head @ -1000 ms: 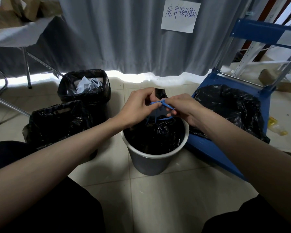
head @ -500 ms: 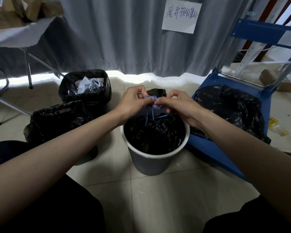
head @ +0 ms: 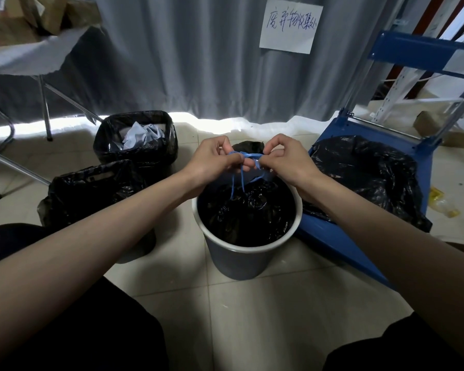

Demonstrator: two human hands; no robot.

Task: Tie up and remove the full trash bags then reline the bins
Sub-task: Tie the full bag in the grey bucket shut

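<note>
Blue string runs taut between our two hands above the grey bin. Our left hand has its fingers curled tight, thumb and forefinger pinching the string at one end; our right hand is curled the same way and pinches the other end, so the two sets of fingertips nearly meet. Two loose strands hang from the pinch down onto the black trash bag, which sits inside the bin with its gathered neck rising behind our hands.

To our left a black bag with a cut-out handle stands on the tiled floor, and behind it a black-lined bin holds crumpled pale paper. To our right a blue cart carries another black bag, close against the grey bin's rim. A yellow-tinted plastic bottle lies on the floor past the cart. A table on metal legs holds cardboard boxes at far left.

On the grey curtain hangs a white paper sign with handwritten Chinese characters in blue ink; we cannot read them with confidence.
</note>
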